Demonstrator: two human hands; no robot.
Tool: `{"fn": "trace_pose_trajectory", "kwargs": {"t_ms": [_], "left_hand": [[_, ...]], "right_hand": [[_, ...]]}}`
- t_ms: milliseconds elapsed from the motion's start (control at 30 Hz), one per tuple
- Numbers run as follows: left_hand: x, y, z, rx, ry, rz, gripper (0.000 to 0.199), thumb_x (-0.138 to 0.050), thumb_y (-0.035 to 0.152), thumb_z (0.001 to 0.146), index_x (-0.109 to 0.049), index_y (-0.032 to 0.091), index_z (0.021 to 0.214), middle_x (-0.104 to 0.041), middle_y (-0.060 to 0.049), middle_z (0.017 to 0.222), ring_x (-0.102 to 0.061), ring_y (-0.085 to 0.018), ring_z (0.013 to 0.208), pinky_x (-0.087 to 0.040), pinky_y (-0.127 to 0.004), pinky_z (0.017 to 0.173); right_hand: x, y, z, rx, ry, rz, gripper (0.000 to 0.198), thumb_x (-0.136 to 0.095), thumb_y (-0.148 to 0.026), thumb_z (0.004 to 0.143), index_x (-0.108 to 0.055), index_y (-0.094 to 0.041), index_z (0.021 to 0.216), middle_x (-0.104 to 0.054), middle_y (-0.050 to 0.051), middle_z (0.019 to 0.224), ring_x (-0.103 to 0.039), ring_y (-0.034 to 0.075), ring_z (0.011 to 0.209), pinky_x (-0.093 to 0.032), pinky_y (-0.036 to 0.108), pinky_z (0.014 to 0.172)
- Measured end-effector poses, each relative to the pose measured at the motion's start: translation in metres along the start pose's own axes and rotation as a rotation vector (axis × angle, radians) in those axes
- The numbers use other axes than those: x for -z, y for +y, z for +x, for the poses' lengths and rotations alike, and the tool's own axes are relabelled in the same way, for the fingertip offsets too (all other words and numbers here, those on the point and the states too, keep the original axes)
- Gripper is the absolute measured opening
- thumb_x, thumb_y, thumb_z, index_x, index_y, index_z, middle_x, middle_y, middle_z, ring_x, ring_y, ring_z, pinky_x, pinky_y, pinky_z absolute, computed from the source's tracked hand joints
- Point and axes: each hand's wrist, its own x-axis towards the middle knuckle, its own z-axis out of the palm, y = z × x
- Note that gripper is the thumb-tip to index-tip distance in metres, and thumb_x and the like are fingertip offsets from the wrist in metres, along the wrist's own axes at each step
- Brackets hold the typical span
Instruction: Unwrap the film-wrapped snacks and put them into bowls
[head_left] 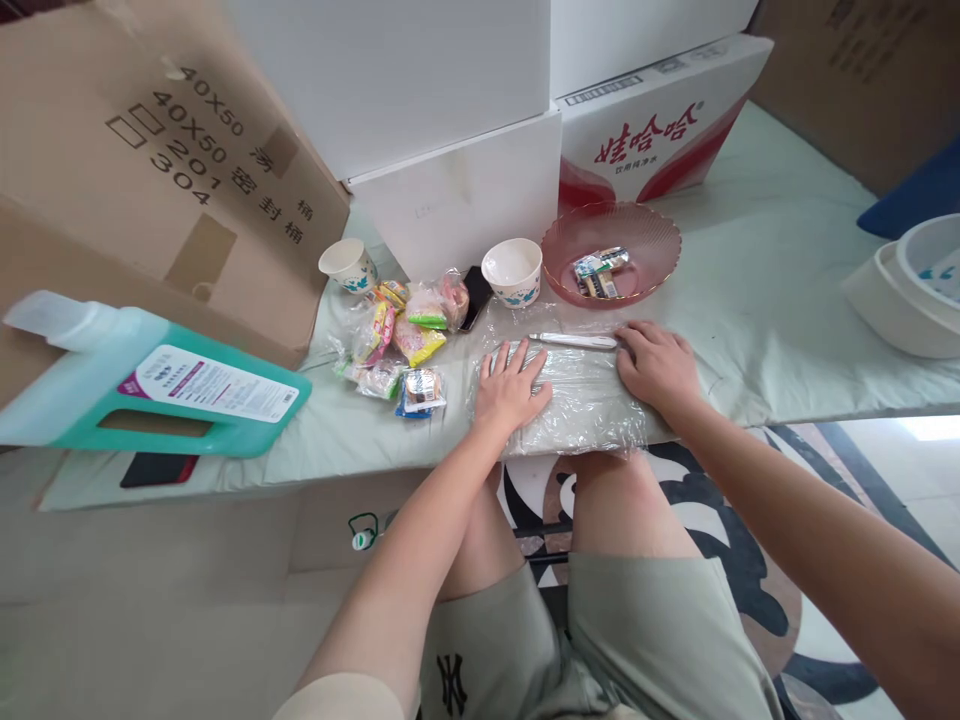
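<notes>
A sheet of clear, crinkled plastic film (577, 400) is spread at the table's front edge. My left hand (513, 390) lies flat on its left side, fingers spread. My right hand (660, 366) rests palm down at the film's right edge, its fingers stretched out and holding nothing that I can see. A slim white pen-like tool (574, 341) lies across the film between the hands, its right end close to my right fingertips; whether they touch is unclear. Behind it stand a white paper bowl (512, 272) with a blue pattern and a pink ribbed bowl (660, 250) containing small wrapped packets (600, 272).
Several wrapped snacks (416, 335) lie left of the film, near a second paper bowl (348, 266) and a dark phone (475, 298). A green liquid jug (217, 385) and cardboard box (225, 180) stand left. White boxes (457, 200) line the back; white tubs (900, 300) sit right.
</notes>
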Motion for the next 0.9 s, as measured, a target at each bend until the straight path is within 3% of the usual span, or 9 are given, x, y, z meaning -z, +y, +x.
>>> {"fn": "trace_pose_trajectory", "kwargs": {"t_ms": [333, 533, 667, 767, 900], "left_hand": [[-0.004, -0.001, 0.002, 0.013, -0.02, -0.06, 0.059, -0.045, 0.049, 0.097, -0.044, 0.035, 0.154, -0.032, 0.0, 0.169, -0.024, -0.032, 0.157, -0.019, -0.057, 0.127], [0.008, -0.027, 0.0, -0.053, -0.069, -0.145, 0.063, -0.052, 0.043, 0.095, -0.041, 0.03, 0.156, -0.028, -0.004, 0.17, -0.018, -0.034, 0.159, -0.023, -0.056, 0.127], [0.014, -0.036, -0.037, -0.215, 0.122, -0.203, 0.05, -0.061, 0.035, 0.089, -0.06, 0.022, 0.138, -0.052, -0.011, 0.154, -0.04, -0.031, 0.149, -0.036, -0.05, 0.123], [0.009, -0.032, -0.075, -0.382, 0.118, -0.166, 0.053, -0.074, 0.041, 0.078, -0.066, 0.025, 0.128, -0.062, -0.011, 0.141, -0.049, -0.036, 0.142, -0.041, -0.055, 0.119], [-0.003, -0.03, -0.101, -0.391, 0.18, -0.102, 0.027, -0.061, 0.015, 0.086, -0.071, 0.024, 0.109, -0.07, -0.009, 0.127, -0.06, -0.029, 0.132, -0.051, -0.049, 0.111]], "right_hand": [[-0.005, 0.008, 0.0, -0.023, 0.021, -0.009, 0.044, -0.043, -0.028, 0.091, -0.07, -0.023, 0.126, -0.064, 0.011, 0.138, -0.058, 0.033, 0.126, -0.043, 0.052, 0.108], [-0.003, 0.007, 0.002, 0.006, -0.001, -0.016, 0.046, -0.041, -0.027, 0.091, -0.069, -0.023, 0.127, -0.064, 0.012, 0.136, -0.057, 0.033, 0.126, -0.043, 0.054, 0.108], [-0.002, 0.007, 0.002, -0.012, 0.002, -0.001, 0.045, -0.042, -0.026, 0.091, -0.068, -0.026, 0.128, -0.065, 0.012, 0.136, -0.056, 0.032, 0.126, -0.043, 0.054, 0.108], [-0.004, 0.008, 0.002, -0.015, -0.008, 0.019, 0.045, -0.044, -0.024, 0.09, -0.068, -0.027, 0.128, -0.063, 0.011, 0.137, -0.056, 0.032, 0.126, -0.042, 0.054, 0.11], [-0.003, 0.007, 0.007, -0.053, 0.015, 0.046, 0.047, -0.044, -0.027, 0.092, -0.063, -0.026, 0.136, -0.058, 0.013, 0.143, -0.056, 0.033, 0.127, -0.041, 0.053, 0.111]]}}
